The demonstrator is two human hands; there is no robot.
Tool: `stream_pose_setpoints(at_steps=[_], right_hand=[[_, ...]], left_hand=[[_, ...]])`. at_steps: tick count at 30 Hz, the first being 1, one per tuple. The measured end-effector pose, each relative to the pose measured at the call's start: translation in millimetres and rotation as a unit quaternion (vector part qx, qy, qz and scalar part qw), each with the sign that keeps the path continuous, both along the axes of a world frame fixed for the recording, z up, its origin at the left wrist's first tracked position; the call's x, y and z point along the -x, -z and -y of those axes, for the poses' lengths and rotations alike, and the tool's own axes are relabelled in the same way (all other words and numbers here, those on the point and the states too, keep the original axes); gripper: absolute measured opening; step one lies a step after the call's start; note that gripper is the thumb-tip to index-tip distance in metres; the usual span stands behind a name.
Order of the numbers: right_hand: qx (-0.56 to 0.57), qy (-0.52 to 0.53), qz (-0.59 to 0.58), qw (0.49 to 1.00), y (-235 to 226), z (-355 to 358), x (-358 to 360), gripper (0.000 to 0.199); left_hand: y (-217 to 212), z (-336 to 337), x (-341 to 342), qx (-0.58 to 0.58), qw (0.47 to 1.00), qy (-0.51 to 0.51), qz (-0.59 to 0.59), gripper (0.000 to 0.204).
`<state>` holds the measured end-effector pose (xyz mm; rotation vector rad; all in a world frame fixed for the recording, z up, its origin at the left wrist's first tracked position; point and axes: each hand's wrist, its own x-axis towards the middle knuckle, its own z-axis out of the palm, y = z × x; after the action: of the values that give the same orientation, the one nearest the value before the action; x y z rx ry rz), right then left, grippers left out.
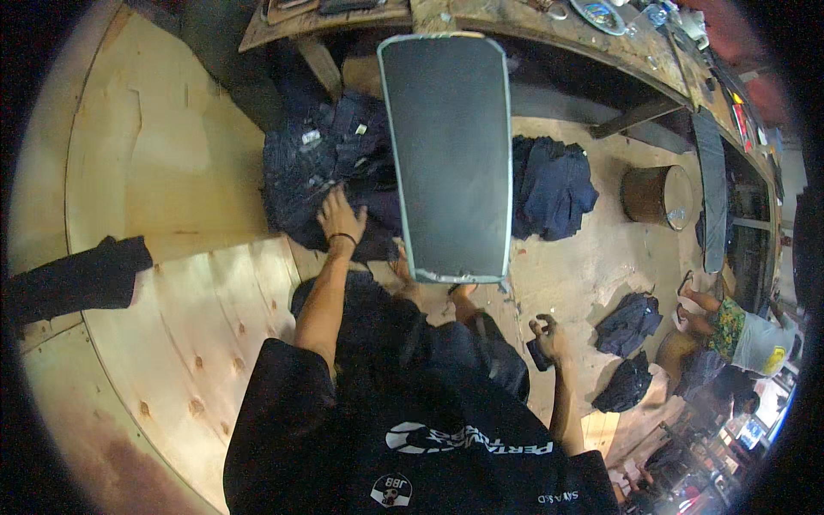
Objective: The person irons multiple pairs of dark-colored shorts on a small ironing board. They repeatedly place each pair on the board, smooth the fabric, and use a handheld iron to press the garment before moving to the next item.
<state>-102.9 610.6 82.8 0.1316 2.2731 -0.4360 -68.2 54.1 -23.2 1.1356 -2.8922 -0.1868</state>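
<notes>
Dark garments [296,193]: are lying on the floor [549,270] by the workbench's [639,67] near edge, bearing pale tags too small to read.
Left hand [340,220]: is resting on them, fingers parted.
Board [451,159]: is jutting past that edge, right of them.
Right hand [556,342]: is curling around a small dark object [539,354].
Dish [598,15]: is holding indistinct items on the workbench.

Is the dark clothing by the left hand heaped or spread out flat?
Heaped: the dark clothing shows overlapping layers and creases, with the left hand over it. Whether pieces are folded, I cannot tell.
</notes>
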Motion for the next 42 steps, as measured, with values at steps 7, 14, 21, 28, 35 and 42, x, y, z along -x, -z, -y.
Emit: stream_pose_setpoints(at_steps=[7, 14, 21, 28, 35, 42], right_hand=[[0.005, 0.038, 0.003, 0.999, 19, -25, -15, 0.054], [0.014, -0.033, 0.091, 0.995, -29, -8, -3, 0.064], [0.235, -0.273, 0.031, 0.932, -101, 72, 38, 0.055], [0.18, -0.56, 0.181, 0.788, -72, 151, 82, 0.068], [0.188, -0.405, 0.15, 0.882, -84, 135, 115, 0.06], [0.205, -0.291, -0.24, 0.904, -100, 212, 181, 0.056]], left_hand=[[-24, 44, 36, 0.005, 0.996, -0.092, -0.003, 0.062], [-50, 10, 3, -0.052, 0.987, 0.126, 0.088, 0.034], [-148, -175, -98, -0.341, 0.868, 0.318, 0.17, 0.033], [-214, -213, -48, -0.315, 0.877, 0.359, 0.051, 0.036], [-190, -165, -34, -0.102, 0.916, 0.367, -0.126, 0.05], [-191, -57, 125, -0.025, 0.915, 0.355, -0.191, 0.056]])
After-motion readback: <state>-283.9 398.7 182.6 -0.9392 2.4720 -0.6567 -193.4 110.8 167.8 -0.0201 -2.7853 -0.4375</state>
